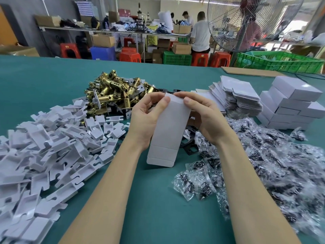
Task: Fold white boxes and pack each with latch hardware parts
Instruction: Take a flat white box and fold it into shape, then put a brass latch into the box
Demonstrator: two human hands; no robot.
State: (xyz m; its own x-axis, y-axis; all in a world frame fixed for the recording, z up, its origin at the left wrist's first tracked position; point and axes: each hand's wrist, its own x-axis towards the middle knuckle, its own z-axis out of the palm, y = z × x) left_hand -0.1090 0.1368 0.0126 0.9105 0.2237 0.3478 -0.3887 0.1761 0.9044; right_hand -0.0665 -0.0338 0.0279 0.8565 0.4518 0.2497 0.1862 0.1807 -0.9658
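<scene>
**Folding a new white box**

Both hands hold one white box (pixel 169 127) up over the green table (pixel 44 81). The left hand (pixel 146 118) grips its left side, thumb on the front. The right hand (pixel 202 113) pinches the top right corner. The far end is being shaped, and the near flap hangs open.

I think the next move is to push the box square and tuck the flaps. After that, a gold latch (pixel 114 92) from the pile behind can go inside.
</scene>
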